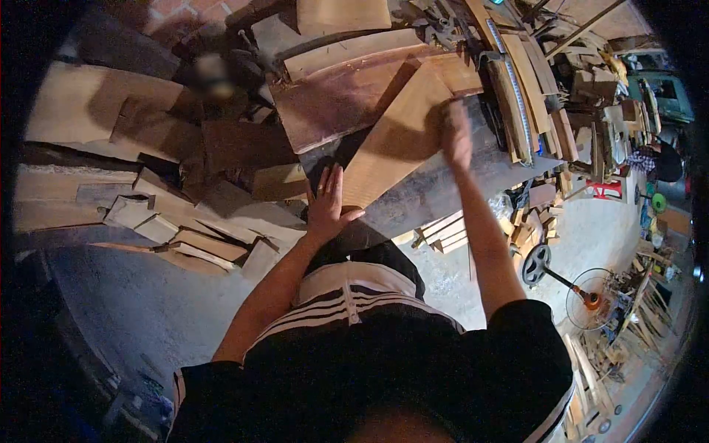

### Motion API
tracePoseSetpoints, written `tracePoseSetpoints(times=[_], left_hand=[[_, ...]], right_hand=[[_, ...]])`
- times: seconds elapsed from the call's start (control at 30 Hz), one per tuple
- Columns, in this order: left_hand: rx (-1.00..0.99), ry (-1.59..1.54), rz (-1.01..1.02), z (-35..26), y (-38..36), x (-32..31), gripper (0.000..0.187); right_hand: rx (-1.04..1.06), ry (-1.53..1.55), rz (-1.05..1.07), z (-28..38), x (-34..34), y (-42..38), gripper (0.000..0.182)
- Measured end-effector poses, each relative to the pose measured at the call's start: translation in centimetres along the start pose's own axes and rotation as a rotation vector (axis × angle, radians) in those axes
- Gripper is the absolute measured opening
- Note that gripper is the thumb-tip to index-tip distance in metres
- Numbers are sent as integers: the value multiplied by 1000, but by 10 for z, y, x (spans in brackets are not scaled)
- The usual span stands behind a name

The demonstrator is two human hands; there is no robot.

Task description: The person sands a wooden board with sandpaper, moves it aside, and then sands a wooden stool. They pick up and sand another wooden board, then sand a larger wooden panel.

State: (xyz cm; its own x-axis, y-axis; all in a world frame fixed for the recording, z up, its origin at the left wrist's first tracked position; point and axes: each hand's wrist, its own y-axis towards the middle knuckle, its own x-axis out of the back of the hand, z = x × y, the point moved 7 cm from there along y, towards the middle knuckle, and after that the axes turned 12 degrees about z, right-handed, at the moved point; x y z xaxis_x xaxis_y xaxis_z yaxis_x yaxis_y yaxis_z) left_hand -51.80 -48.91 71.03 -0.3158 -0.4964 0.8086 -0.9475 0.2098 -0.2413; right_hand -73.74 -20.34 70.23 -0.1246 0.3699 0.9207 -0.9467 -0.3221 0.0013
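A light-brown wooden board (399,140) lies slantwise on a dark work surface (425,193). My left hand (328,210) rests at its near left end, fingers stretched out and thumb spread towards the board's corner. At the board's right edge, towards the far end, is my right hand (457,140). Motion smears its fingers, so I cannot make out their grip or whether they hold anything. Beyond the board lies a wide reddish-brown plank (325,111), partly in shadow.
Stacked offcuts (203,240) lie to the left. On the right are upright-looking strips with a measuring scale (517,100), a dark wheel (536,264), a caged fan (591,300) and a red stool (605,190). Another person (668,161) is at the far right.
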Motion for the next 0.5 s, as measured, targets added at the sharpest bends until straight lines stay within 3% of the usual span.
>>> tracePoseSetpoints(times=[0.07, 0.13, 0.2, 0.23, 0.27, 0.33, 0.47, 0.5], left_hand=[[-9, 19, -8, 3, -2, -5, 117], [-25, 33, -16, 3, -5, -5, 116], [-28, 36, -42, 4, 1, -2, 115], [-6, 46, -11, 5, 1, -6, 116], [16, 60, 22, 8, 1, -9, 116], [4, 47, -1, 5, 0, -6, 116], [-68, -1, -62, 1, -3, 0, 116], [-52, -54, -22, 1, -1, 1, 115]], right_hand=[[-186, 25, -85, -36, 9, 15, 59], [35, 31, -359, 1, 19, -13, 63], [181, 179, -290, 39, -9, -44, 73], [229, 197, -181, 57, -31, -58, 66], [226, 307, -115, 89, -27, -71, 77], [287, 231, 6, 96, -17, -67, 69], [281, 21, -265, 5, 3, 20, 62], [134, 1, -144, -3, 8, 46, 59]])
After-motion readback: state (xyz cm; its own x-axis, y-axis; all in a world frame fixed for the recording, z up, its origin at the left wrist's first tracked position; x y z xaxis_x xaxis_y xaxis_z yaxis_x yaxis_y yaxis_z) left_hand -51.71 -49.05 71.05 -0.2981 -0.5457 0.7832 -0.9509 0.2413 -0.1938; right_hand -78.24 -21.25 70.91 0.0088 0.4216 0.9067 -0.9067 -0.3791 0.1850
